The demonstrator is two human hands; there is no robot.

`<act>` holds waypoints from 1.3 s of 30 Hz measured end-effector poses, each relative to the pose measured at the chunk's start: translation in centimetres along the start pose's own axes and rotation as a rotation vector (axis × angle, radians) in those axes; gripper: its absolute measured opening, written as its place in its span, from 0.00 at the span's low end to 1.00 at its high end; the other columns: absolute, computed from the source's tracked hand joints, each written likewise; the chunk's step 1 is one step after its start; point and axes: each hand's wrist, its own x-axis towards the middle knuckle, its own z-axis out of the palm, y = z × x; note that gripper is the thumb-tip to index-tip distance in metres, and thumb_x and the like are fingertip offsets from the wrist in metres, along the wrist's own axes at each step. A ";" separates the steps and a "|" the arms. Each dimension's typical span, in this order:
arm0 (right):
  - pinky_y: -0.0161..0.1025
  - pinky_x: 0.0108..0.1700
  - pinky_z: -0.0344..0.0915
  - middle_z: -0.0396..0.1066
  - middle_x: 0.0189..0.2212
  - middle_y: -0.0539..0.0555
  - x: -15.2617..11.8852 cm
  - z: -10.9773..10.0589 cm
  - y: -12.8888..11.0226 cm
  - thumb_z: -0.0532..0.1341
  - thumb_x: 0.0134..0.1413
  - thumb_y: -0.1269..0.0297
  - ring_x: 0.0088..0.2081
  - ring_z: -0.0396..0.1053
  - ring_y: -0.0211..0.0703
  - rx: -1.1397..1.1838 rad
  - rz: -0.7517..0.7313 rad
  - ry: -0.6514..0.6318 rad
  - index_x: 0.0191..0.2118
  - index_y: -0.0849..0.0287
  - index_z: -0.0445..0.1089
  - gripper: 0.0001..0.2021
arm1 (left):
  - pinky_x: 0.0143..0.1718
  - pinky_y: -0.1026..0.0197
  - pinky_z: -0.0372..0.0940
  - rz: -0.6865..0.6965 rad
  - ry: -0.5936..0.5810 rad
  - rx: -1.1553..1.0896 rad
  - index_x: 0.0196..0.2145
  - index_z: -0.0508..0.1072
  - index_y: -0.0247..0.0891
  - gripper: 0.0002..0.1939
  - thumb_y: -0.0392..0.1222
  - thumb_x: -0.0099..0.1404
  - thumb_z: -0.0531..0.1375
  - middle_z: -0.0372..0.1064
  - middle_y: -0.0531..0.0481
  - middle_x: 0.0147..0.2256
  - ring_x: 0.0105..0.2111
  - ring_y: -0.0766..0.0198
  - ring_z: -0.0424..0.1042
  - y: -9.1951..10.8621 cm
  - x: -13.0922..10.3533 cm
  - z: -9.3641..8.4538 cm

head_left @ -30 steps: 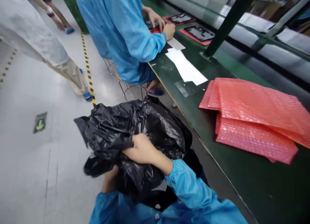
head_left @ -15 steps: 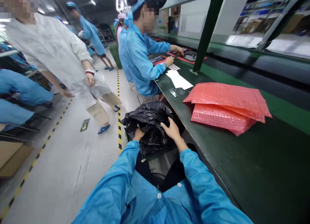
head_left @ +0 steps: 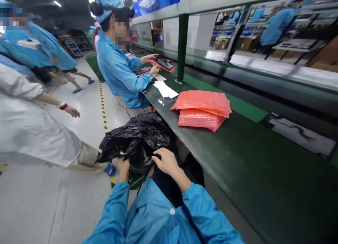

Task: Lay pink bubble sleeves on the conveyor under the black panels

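A crumpled black plastic bag (head_left: 142, 133) bulges up beside the workbench, with part of a green crate (head_left: 137, 183) visible beneath it. My left hand (head_left: 123, 168) is closed on the bag's near left edge; its fingertips are partly covered by the plastic. At the bag's near right side is my right hand (head_left: 167, 162), palm down, thumb and fingers apart. Nothing shows in that hand. Red bubble-wrap pouches (head_left: 202, 105) lie stacked on the green workbench (head_left: 237, 159) to the right.
A seated co-worker in blue (head_left: 118, 66) handles flat dark panels (head_left: 165, 62) farther along the bench. White paper (head_left: 166, 89) lies near the pouches, and a flat panel (head_left: 301, 135) lies at the far right. Someone in white (head_left: 34, 121) walks close on my left.
My view has swung right, bringing the flat panel into sight. My left hand has drawn back to the bag's near edge. The person in white has come closer on the left.
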 end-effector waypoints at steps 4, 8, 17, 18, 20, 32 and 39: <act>0.43 0.58 0.73 0.83 0.50 0.52 4.2 1.7 -1.6 0.65 0.67 0.70 0.52 0.80 0.47 0.094 -0.076 -0.286 0.51 0.53 0.82 0.12 | 0.49 0.49 0.76 -0.095 0.043 -0.233 0.37 0.74 0.38 0.12 0.41 0.54 0.60 0.79 0.43 0.38 0.42 0.48 0.78 -2.1 -2.6 -1.3; 0.47 0.62 0.71 0.81 0.55 0.56 8.1 0.2 -2.6 0.64 0.68 0.70 0.57 0.78 0.51 0.015 0.000 -0.222 0.54 0.56 0.81 0.13 | 0.48 0.48 0.74 -0.147 0.275 -0.355 0.45 0.68 0.38 0.20 0.40 0.53 0.60 0.72 0.45 0.41 0.41 0.52 0.75 -1.2 -5.8 -2.3; 0.48 0.53 0.75 0.83 0.49 0.55 -5.1 -19.3 -1.7 0.64 0.67 0.53 0.49 0.80 0.55 -0.058 0.336 0.194 0.52 0.49 0.82 0.15 | 0.53 0.51 0.74 1.244 -0.217 -0.480 0.50 0.79 0.47 0.15 0.30 0.73 0.59 0.76 0.44 0.49 0.51 0.54 0.77 21.2 -12.6 -3.0; 0.48 0.51 0.75 0.83 0.47 0.55 -7.0 -21.9 -0.3 0.65 0.65 0.54 0.47 0.80 0.55 -0.123 0.426 0.270 0.49 0.50 0.83 0.13 | 0.60 0.47 0.72 1.311 -0.219 -0.446 0.52 0.79 0.47 0.16 0.32 0.74 0.59 0.76 0.43 0.53 0.56 0.52 0.76 25.0 -11.6 -1.7; 0.46 0.49 0.74 0.84 0.43 0.56 -10.7 -27.4 3.5 0.66 0.62 0.55 0.44 0.80 0.54 -0.238 0.639 0.457 0.44 0.52 0.84 0.11 | 0.69 0.44 0.65 1.400 -0.282 -0.317 0.57 0.78 0.44 0.16 0.37 0.76 0.57 0.74 0.41 0.59 0.65 0.50 0.70 32.3 -9.4 2.2; 0.60 0.65 0.65 0.68 0.64 0.73 -16.5 -49.2 30.7 0.81 0.39 0.39 0.64 0.66 0.71 -0.603 1.102 0.558 0.63 0.64 0.74 0.49 | 0.61 0.47 0.72 1.294 -0.804 0.277 0.48 0.85 0.53 0.34 0.76 0.64 0.53 0.81 0.57 0.54 0.54 0.50 0.80 47.5 -2.5 11.1; 0.67 0.62 0.69 0.76 0.51 0.72 -12.4 -52.9 35.5 0.85 0.22 0.39 0.62 0.68 0.77 -0.458 1.223 0.363 0.49 0.66 0.80 0.47 | 0.45 0.51 0.68 1.476 -0.006 0.236 0.49 0.83 0.44 0.38 0.74 0.72 0.46 0.78 0.62 0.35 0.39 0.60 0.78 61.0 -6.8 11.1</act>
